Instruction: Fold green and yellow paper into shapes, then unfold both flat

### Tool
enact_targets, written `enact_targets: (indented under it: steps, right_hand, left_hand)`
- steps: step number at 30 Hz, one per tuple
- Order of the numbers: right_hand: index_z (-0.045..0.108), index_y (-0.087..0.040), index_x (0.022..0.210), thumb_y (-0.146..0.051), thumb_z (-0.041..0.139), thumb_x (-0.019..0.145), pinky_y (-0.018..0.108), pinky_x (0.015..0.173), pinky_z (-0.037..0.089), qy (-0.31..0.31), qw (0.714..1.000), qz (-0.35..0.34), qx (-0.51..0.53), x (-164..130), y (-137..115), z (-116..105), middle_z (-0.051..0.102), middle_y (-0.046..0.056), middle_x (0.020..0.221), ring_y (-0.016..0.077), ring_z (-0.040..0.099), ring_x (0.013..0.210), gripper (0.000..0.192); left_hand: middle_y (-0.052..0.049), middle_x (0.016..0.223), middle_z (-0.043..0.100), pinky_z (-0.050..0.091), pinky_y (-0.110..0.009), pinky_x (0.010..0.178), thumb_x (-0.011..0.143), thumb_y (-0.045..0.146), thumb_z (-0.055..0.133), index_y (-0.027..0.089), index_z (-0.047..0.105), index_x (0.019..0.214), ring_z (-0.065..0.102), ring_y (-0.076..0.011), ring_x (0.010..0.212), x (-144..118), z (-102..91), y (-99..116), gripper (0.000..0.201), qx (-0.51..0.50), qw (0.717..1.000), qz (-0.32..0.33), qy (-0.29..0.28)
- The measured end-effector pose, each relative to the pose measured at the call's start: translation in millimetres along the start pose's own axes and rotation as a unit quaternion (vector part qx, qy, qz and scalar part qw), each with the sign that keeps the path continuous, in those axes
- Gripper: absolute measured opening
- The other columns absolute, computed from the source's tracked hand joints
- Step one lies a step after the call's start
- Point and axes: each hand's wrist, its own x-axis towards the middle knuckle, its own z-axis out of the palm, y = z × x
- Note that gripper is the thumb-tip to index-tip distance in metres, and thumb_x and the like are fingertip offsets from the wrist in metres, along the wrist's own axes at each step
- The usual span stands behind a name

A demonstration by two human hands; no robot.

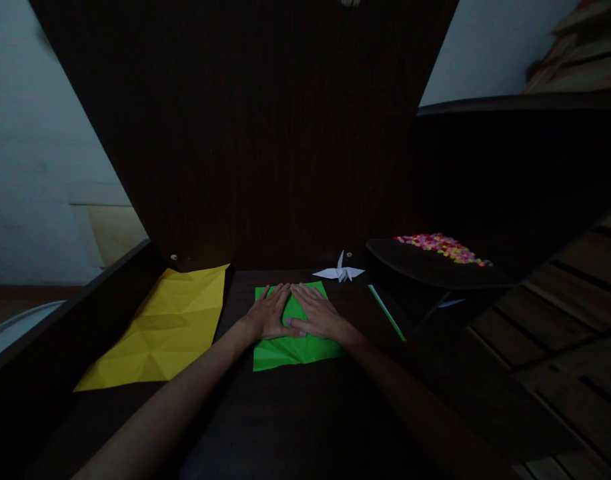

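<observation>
A creased green paper sheet (285, 355) lies spread on the dark desk top. My left hand (270, 315) rests flat on its left half, fingers stretched out and pointing away from me. On the right half lies my right hand (315, 313), also flat, with fingers extended. The two hands' fingertips nearly meet at the far side and the thumbs meet or overlap at the near side, framing a patch of green. Beyond the right hand stands a white folded paper crane (339, 273). A thin green-and-white strip (387, 313) lies to its right.
A large yellow creased paper sheet (160, 333) lies at left, beside the desk's raised side edge (75, 307). A tall dark panel (260, 133) rises behind. On the right, a small curved shelf (410, 259) carries many small colourful pieces (443, 247). Wooden slats (550, 313) show further right.
</observation>
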Motion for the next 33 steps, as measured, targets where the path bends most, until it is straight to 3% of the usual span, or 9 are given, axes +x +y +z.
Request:
enact_targets:
  steps: [8,14,24,28,33]
  right_hand:
    - [0.018,-0.009,0.156,-0.069,0.045,0.089,0.050,0.121,0.015,0.019,1.000,0.007,0.002,-0.9,0.9,2.3,0.021,0.017,0.160,0.0315,0.015,0.149,0.093]
    - [0.019,-0.008,0.155,-0.071,0.047,0.086,0.051,0.121,0.015,0.008,1.000,0.022,0.004,0.1,-1.4,-0.5,0.021,0.018,0.160,0.0329,0.016,0.149,0.098]
    - [0.022,-0.006,0.154,-0.072,0.044,0.088,0.049,0.121,0.012,0.004,1.000,0.024,-0.010,0.3,-2.8,-1.0,0.018,0.016,0.160,0.0308,0.012,0.150,0.096]
    - [0.021,-0.010,0.155,-0.075,0.040,0.088,0.051,0.121,0.013,0.015,1.000,0.022,-0.014,0.2,-1.1,1.3,0.018,0.015,0.161,0.0304,0.013,0.150,0.095]
    - [0.022,-0.007,0.154,-0.075,0.037,0.088,0.049,0.121,0.015,0.020,0.999,0.013,-0.031,-0.1,0.8,3.3,0.019,0.017,0.160,0.0303,0.014,0.149,0.096]
  left_hand:
    - [-0.018,0.162,0.014,0.007,-0.053,0.119,0.073,0.086,0.042,0.010,0.007,0.156,0.011,-0.0340,0.150,-0.4,-0.7,0.1,0.118,-0.005,1.000,0.006,-0.002]
    - [-0.021,0.161,0.018,0.008,-0.054,0.119,0.069,0.089,0.044,0.009,0.009,0.156,0.014,-0.0364,0.149,-0.4,-3.0,1.3,0.123,0.000,1.000,0.005,-0.003]
    - [-0.019,0.161,0.015,0.008,-0.054,0.119,0.081,0.082,0.036,0.009,0.011,0.156,0.011,-0.0341,0.150,-5.9,-2.3,5.5,0.107,0.022,1.000,0.017,0.007]
    - [-0.018,0.161,0.016,0.010,-0.051,0.120,0.089,0.076,0.028,0.008,0.016,0.155,0.012,-0.0315,0.150,-15.4,0.7,11.1,0.095,0.031,0.999,0.024,0.010]
    - [-0.019,0.161,0.016,0.009,-0.049,0.120,0.090,0.076,0.025,0.006,0.019,0.154,0.010,-0.0307,0.150,-31.8,2.9,19.5,0.095,0.035,0.999,0.023,0.012]
